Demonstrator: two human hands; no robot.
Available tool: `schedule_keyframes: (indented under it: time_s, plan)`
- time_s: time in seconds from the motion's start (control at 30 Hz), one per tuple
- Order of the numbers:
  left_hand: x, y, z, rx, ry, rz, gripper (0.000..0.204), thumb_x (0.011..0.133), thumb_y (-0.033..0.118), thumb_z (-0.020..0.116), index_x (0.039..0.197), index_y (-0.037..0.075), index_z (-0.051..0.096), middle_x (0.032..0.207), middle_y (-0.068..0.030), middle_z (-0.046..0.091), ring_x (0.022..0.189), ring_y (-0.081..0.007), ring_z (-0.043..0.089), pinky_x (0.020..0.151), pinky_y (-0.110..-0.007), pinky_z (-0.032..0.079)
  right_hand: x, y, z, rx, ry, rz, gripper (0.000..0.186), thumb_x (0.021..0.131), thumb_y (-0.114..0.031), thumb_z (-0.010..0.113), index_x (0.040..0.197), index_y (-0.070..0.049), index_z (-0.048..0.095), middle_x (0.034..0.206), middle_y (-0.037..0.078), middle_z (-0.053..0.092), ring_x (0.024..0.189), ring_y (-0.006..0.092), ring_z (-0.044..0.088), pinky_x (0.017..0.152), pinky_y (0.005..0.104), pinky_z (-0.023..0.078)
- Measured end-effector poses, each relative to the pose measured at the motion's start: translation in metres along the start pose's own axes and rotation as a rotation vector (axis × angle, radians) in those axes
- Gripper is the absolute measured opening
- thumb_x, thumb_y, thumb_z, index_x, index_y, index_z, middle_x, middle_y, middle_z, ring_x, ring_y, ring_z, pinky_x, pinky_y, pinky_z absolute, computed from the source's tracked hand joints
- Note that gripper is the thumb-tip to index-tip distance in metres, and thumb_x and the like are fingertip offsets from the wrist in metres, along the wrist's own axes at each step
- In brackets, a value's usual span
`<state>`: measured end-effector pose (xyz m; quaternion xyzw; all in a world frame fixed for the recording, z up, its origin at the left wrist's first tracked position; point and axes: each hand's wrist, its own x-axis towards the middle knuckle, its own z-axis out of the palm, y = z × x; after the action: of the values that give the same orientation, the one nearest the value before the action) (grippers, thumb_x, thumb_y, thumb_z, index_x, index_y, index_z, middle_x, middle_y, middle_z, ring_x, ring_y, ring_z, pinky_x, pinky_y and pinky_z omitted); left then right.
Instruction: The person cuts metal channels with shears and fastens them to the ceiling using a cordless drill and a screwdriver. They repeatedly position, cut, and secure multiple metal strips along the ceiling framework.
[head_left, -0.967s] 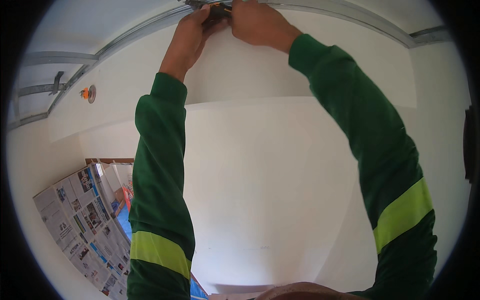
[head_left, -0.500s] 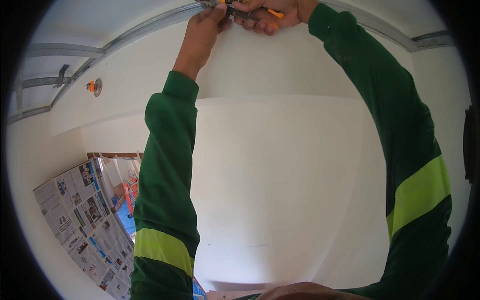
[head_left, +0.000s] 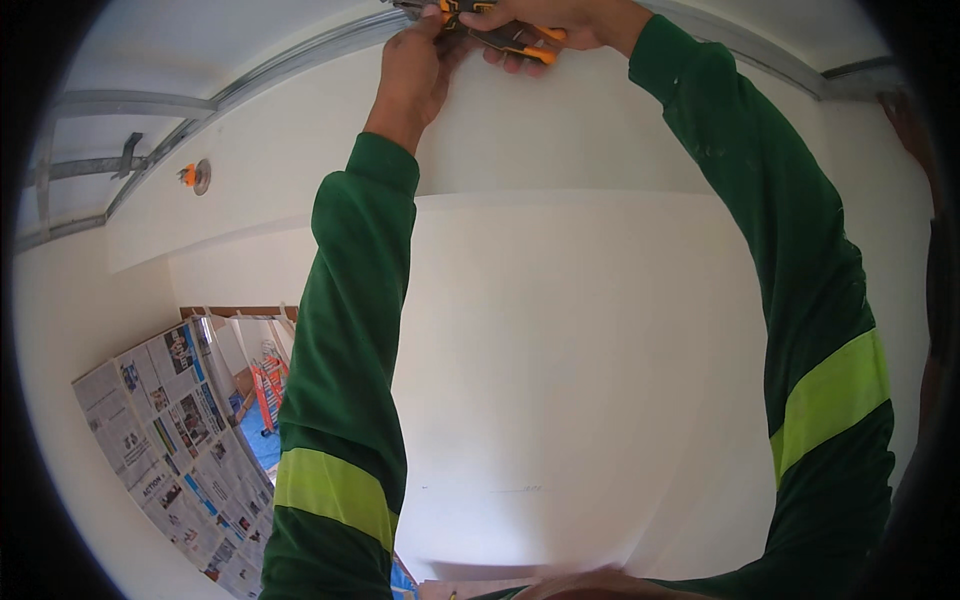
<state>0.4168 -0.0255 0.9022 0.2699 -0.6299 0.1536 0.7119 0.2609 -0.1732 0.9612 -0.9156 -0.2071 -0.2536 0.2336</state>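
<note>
Both my arms, in green sleeves with lime bands, reach up to the metal ceiling channel [head_left: 310, 50] at the top of the view. My right hand [head_left: 575, 22] is closed round a pair of pliers [head_left: 515, 46] with black and orange handles. The pliers' head points left, toward the channel, and is partly cut off by the upper edge. Close beside that head, my left hand [head_left: 408, 75] is closed with its thumb up. What its fingers pinch is hidden.
Metal ceiling framing [head_left: 130, 103] runs along the upper left. An orange fitting with a round plate [head_left: 196, 177] sits on the white wall [head_left: 560, 330]. Newspaper sheets [head_left: 180, 450] cover a panel at lower left, near a red ladder [head_left: 268, 385]. Another person's hand [head_left: 908, 125] reaches up at the right edge.
My left hand and forearm have shifted slightly right. The pliers' handles now show more below my right hand. Another person's hand has come up at the far right edge.
</note>
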Motion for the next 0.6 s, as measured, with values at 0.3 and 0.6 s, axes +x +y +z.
schedule_keyframes:
  time_s: [0.3,0.6]
  plan:
    - [0.021,-0.005,-0.017,-0.185,-0.004,-0.05,0.034,0.122,0.021,0.04,0.14,-0.006,0.05,0.134,-0.0175,0.063,0.119,-0.0271,0.068,0.114,-0.045,0.06,-0.037,0.002,0.078,-1.345,0.882,-0.41,0.045,0.103,-0.026,0.072,0.134,0.007,0.063,0.114,0.016,0.068,0.1,0.0292,0.074,0.085,0.0481,0.063]
    - [0.022,-0.006,-0.02,-0.044,0.11,-0.028,0.036,0.121,0.023,0.044,0.139,-0.007,0.055,0.126,-0.0171,0.068,0.117,-0.0281,0.07,0.112,-0.044,0.062,-0.015,0.024,0.066,-1.593,1.007,-0.407,0.026,0.101,-0.015,0.065,0.119,0.003,0.065,0.105,0.017,0.07,0.089,0.0297,0.078,0.072,0.0413,0.065]
